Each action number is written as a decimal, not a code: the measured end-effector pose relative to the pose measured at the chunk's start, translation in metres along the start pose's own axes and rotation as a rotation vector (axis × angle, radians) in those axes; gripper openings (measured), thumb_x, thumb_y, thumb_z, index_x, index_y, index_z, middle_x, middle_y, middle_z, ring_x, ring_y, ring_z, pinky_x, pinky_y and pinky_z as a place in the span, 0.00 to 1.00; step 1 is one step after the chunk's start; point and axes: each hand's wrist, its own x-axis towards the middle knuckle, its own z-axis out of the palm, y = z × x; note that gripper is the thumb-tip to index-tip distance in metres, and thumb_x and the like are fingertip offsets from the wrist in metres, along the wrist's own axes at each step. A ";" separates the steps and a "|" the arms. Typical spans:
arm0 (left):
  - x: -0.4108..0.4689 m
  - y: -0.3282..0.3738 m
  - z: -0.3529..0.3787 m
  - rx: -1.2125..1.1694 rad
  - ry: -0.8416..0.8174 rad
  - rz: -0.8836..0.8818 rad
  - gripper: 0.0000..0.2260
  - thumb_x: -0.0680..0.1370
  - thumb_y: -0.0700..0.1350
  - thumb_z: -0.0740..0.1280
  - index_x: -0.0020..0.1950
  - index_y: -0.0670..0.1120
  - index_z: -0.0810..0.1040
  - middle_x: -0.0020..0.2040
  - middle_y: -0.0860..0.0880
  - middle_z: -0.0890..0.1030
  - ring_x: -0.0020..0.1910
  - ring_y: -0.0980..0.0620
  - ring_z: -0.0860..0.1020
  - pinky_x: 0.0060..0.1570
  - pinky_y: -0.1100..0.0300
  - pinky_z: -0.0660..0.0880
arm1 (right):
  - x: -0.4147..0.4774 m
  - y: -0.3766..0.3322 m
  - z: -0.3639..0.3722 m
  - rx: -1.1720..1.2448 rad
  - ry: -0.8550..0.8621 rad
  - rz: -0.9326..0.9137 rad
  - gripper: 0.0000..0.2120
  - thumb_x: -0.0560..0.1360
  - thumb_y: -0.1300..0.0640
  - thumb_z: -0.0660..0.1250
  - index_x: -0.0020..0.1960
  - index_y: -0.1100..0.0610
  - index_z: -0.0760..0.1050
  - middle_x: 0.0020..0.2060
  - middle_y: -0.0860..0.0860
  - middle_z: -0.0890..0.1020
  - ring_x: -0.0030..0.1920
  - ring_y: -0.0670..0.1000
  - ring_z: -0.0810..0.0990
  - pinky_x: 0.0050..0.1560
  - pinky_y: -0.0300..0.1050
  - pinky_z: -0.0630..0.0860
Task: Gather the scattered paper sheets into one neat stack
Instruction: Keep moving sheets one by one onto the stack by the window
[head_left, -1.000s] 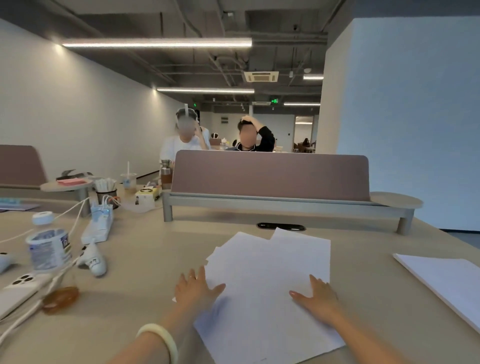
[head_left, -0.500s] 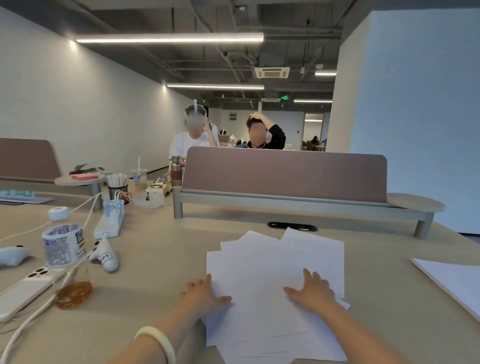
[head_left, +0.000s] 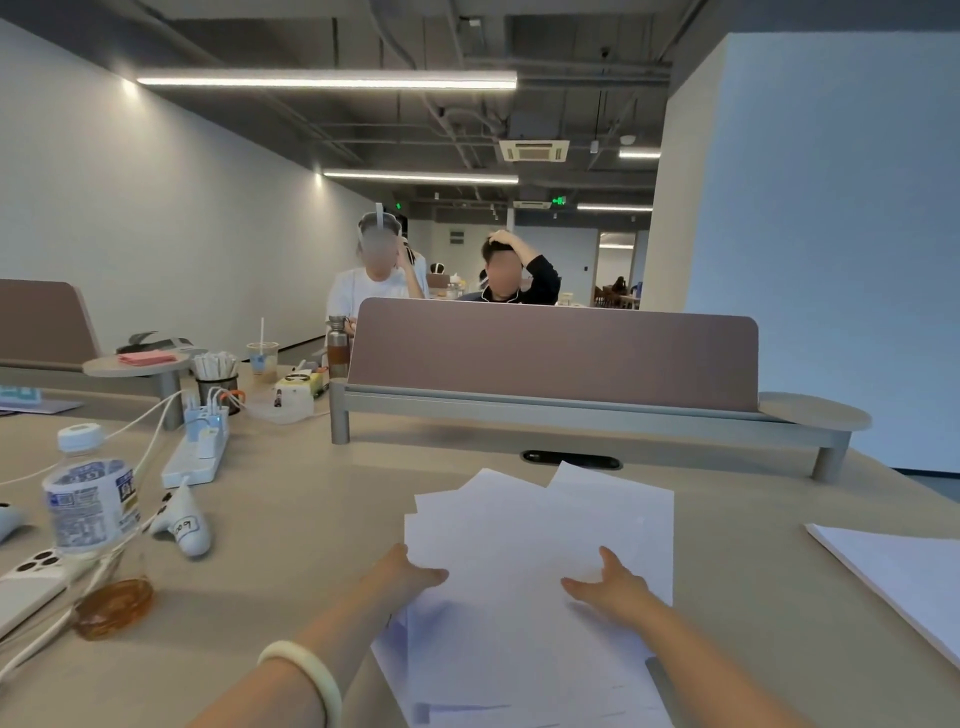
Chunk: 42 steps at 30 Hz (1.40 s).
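Several white paper sheets (head_left: 540, 540) lie fanned and overlapping on the beige table (head_left: 311, 519) in front of me, corners sticking out at the far and left sides. My left hand (head_left: 402, 574) holds the left edge of the pile, thumb on top and fingers tucked under the sheets. My right hand (head_left: 615, 584) rests flat on top of the pile toward its right side, fingers spread. The near ends of the sheets run off the bottom of the view.
Another white paper stack (head_left: 898, 577) lies at the right table edge. To the left stand a water bottle (head_left: 91, 506), a phone (head_left: 31, 582), a white controller (head_left: 184, 527), cables and a power strip (head_left: 195, 457). A divider screen (head_left: 550, 358) crosses the back; two people sit behind it.
The sheets have been pulled closer together and toward me. My left hand went from lying flat to gripping the pile's left edge; my right hand slid toward me on the top sheet.
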 end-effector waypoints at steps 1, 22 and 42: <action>0.001 0.001 0.000 -0.040 0.016 -0.012 0.27 0.74 0.50 0.70 0.68 0.42 0.66 0.56 0.45 0.77 0.49 0.46 0.78 0.34 0.59 0.75 | 0.001 0.000 -0.003 0.057 -0.017 0.002 0.44 0.73 0.39 0.64 0.77 0.54 0.43 0.74 0.53 0.62 0.74 0.58 0.60 0.72 0.49 0.61; 0.020 -0.017 -0.024 -0.129 -0.038 -0.150 0.19 0.68 0.45 0.76 0.54 0.36 0.78 0.49 0.43 0.80 0.47 0.43 0.78 0.41 0.58 0.71 | 0.003 -0.009 -0.006 0.891 -0.168 0.011 0.38 0.73 0.55 0.70 0.76 0.57 0.53 0.70 0.59 0.65 0.57 0.56 0.76 0.59 0.47 0.72; 0.014 -0.017 -0.020 -0.254 -0.185 -0.065 0.22 0.68 0.34 0.74 0.61 0.37 0.76 0.58 0.40 0.80 0.58 0.40 0.78 0.61 0.46 0.74 | -0.003 -0.006 0.000 1.003 -0.215 0.004 0.29 0.74 0.60 0.69 0.71 0.61 0.62 0.60 0.58 0.72 0.55 0.58 0.77 0.61 0.50 0.74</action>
